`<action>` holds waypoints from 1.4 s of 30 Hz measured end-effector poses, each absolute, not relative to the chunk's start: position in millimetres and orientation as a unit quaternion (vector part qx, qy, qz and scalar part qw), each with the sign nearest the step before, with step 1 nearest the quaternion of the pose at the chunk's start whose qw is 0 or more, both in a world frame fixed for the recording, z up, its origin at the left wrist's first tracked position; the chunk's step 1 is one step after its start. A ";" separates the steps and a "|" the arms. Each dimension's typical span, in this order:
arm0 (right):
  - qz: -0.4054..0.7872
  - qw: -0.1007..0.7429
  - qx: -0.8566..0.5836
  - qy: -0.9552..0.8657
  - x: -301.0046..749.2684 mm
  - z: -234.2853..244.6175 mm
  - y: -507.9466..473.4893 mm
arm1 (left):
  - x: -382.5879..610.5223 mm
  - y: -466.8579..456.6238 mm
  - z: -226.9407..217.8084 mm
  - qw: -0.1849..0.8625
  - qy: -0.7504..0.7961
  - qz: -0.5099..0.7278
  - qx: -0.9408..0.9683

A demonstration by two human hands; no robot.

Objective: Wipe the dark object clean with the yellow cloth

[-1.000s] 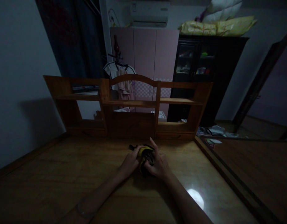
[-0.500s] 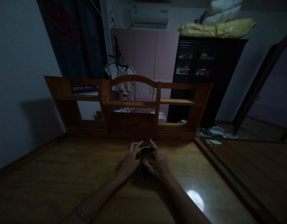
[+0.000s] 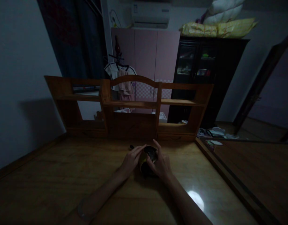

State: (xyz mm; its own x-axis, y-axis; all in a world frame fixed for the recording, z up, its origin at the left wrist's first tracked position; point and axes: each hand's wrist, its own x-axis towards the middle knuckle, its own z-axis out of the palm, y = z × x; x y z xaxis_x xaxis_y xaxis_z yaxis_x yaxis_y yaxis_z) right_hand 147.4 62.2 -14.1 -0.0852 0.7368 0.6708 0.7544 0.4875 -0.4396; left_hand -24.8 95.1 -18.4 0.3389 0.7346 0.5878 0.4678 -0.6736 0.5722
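Note:
Between my hands on the wooden desk sits a small black-and-yellow object [image 3: 145, 167] with a dark, rounded opening facing up. Its exact kind is too dim to make out. Something dark with faint shiny spots shows within the opening. My left hand [image 3: 131, 161] presses against the left side, fingers held together along the rim. My right hand [image 3: 161, 164] grips the right side, its thumb over the opening and its index finger raised. A small black piece [image 3: 131, 147] sticks out behind my left hand; whether it belongs to the object, I cannot tell.
A wooden shelf unit [image 3: 132, 103] runs along the desk's far edge. The desk [image 3: 87, 175] has a raised border [image 3: 218, 168] on its right, and a wall [image 3: 24, 118] stands at left. Behind are a pink wardrobe [image 3: 145, 56] and a dark cabinet [image 3: 225, 68].
My left fingers have straightened and drawn together along the object's left side. The yellow part has become less visible, and the object has turned slightly. The small black piece behind shows more clearly.

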 end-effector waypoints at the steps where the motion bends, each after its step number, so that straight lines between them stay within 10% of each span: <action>1: -0.013 0.445 -0.503 -0.741 147.7 -13.7 61.7 | -26.2 96.4 -19.4 0.154 0.373 0.435 0.805; 42: 0.149 0.455 -0.456 -0.750 142.3 -11.4 60.4 | -24.8 108.4 -43.1 0.435 0.348 0.453 0.696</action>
